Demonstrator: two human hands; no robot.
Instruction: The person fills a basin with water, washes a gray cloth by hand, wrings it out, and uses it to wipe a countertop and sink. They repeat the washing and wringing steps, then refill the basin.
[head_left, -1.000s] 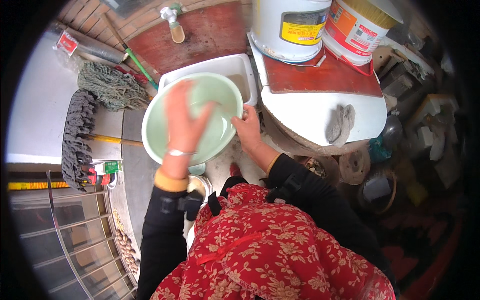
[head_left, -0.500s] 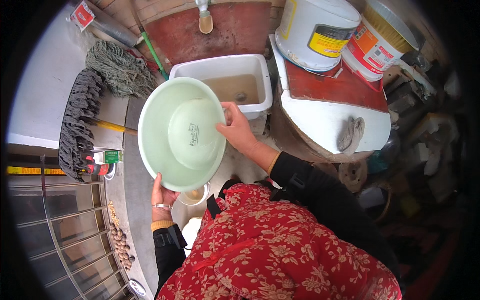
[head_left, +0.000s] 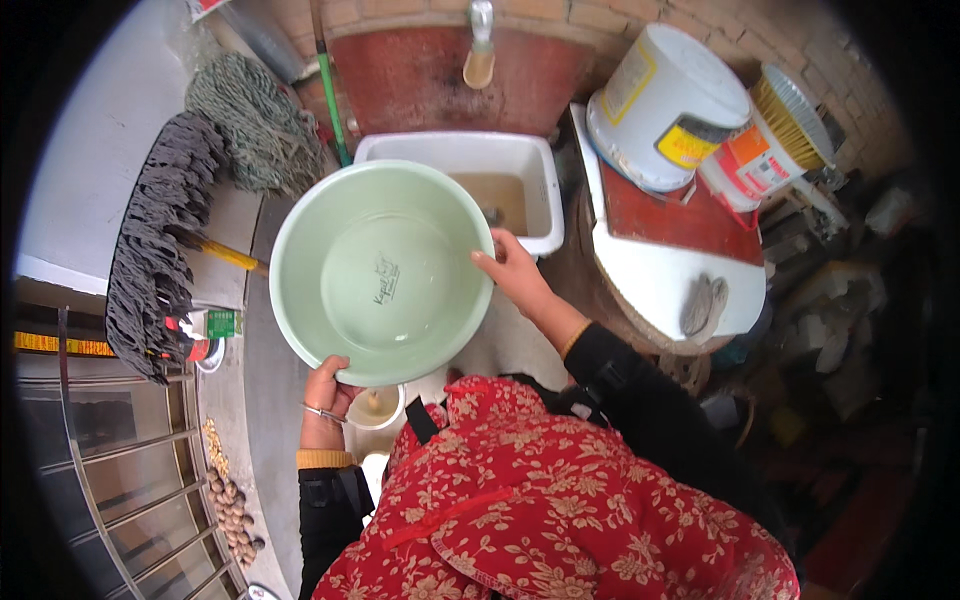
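Note:
I hold a large pale green basin (head_left: 380,272) level in front of me, its inside facing up with a little water in it. My left hand (head_left: 325,400) grips its near rim from below. My right hand (head_left: 510,268) holds the right rim with fingers over the edge. Behind the basin sits a white rectangular sink (head_left: 520,190) with murky water, under a tap (head_left: 480,40) on a red brick wall.
Two mops (head_left: 165,220) lie at the left beside a green-handled tool (head_left: 328,90). A white bucket (head_left: 660,105) and a paint tub (head_left: 755,160) stand on a red and white surface (head_left: 680,260) at the right. A small white cup (head_left: 375,408) sits below the basin.
My left hand left the inside of the basin and took hold of its near rim. The basin came away from the sink toward me and now lies level.

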